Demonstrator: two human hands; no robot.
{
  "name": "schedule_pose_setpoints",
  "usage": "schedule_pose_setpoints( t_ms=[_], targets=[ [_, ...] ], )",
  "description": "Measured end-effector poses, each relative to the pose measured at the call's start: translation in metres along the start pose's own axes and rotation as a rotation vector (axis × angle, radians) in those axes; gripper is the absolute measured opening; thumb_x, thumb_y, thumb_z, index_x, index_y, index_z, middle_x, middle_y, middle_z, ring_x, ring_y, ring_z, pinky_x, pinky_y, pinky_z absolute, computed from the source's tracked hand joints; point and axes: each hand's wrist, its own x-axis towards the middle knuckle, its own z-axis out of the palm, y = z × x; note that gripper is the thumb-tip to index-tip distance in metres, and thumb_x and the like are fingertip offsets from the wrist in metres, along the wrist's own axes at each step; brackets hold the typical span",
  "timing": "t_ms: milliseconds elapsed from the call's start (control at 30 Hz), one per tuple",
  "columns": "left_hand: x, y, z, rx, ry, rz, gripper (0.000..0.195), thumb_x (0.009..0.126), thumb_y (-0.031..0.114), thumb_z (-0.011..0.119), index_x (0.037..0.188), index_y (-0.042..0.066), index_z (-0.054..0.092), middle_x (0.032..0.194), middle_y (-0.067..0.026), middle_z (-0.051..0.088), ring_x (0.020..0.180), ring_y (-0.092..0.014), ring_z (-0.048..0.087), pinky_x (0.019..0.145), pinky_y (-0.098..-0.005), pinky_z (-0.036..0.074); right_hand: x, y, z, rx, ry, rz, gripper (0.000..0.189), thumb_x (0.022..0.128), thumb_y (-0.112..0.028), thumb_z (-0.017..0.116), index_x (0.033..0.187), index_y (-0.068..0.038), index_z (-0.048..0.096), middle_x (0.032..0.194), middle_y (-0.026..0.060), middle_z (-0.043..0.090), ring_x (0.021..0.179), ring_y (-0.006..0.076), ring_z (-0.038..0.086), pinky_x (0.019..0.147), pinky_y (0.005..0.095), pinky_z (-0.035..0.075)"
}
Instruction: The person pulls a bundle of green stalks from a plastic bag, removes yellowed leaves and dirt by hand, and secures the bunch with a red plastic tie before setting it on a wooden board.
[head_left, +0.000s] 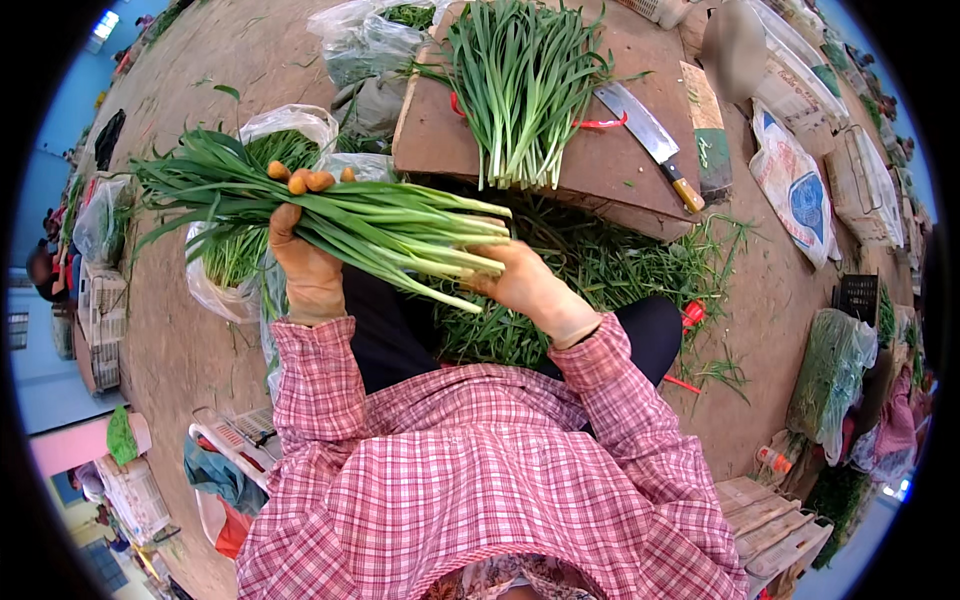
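My left hand (304, 255) grips a bunch of long green leafy stalks (367, 221), its fingers wrapped over the leafy part. At the pale cut ends, my right hand (517, 277) supports the bunch from beneath; its fingers are partly hidden behind the stalks. Beyond the hands, a larger bundle of similar stalks (521, 90) lies on a brown block (442, 142), with a red tie (604, 121) showing at its side. A cleaver (649, 135) with a wooden handle lies to the right of that bundle on the block.
Loose green trimmings (637, 270) cover the floor between my knees and the block. Open plastic bags of greens (232, 289) stand to the left. A white printed sack (799, 187) lies at the right, near a wrapped bundle of greens (829, 375). A plastic crate (232, 442) stands at lower left.
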Motion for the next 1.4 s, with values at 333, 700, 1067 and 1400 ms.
schedule_pose_setpoints(
  t_ms=[333,700,1067,1400],
  targets=[
    [0.009,0.056,-0.032,-0.034,0.272,0.133,0.038,0.075,-0.003,0.058,0.111,0.009,0.065,0.104,-0.0078,0.068,0.105,-0.028,0.062,0.117,-0.0583,0.028,-0.049,0.109,0.0,-0.299,0.222,0.566,0.068,0.079,-0.027,0.078,0.14,-0.017,0.049,0.142,0.0195,0.049,0.115,0.0321,0.061,0.098,0.0425,0.05],
    [0.028,0.084,-0.009,0.127,0.504,0.259,0.029,0.082,-0.001,0.056,0.107,0.009,0.066,0.109,-0.0092,0.069,0.108,-0.026,0.064,0.105,-0.0549,0.046,-0.054,0.117,0.053,-0.723,-0.562,0.542,0.027,0.083,-0.014,0.067,0.109,-0.008,0.073,0.105,0.0151,0.071,0.096,0.034,0.069,0.082,0.0405,0.056],
    [0.041,-0.01,-0.001,0.197,0.789,0.159,0.027,0.088,0.001,0.054,0.111,0.012,0.062,0.112,-0.0092,0.069,0.108,-0.028,0.065,0.099,-0.0509,0.051,0.069,-0.054,-0.005,1.016,0.223,0.473,0.025,0.094,-0.021,0.064,0.102,0.004,0.064,0.083,0.013,0.07,0.048,0.0122,0.053,0.045,0.0267,0.043],
    [0.044,0.014,-0.043,-0.003,0.94,0.081,0.024,0.09,0.007,0.047,0.107,0.002,0.063,0.11,-0.0165,0.067,0.104,-0.033,0.063,0.1,-0.0587,0.046,-0.054,-0.01,-0.097,0.741,0.208,0.53,0.027,0.097,-0.026,0.06,0.101,0.0,0.066,0.085,0.0051,0.069,0.068,0.0128,0.065,0.053,0.0227,0.046]
  ],
)
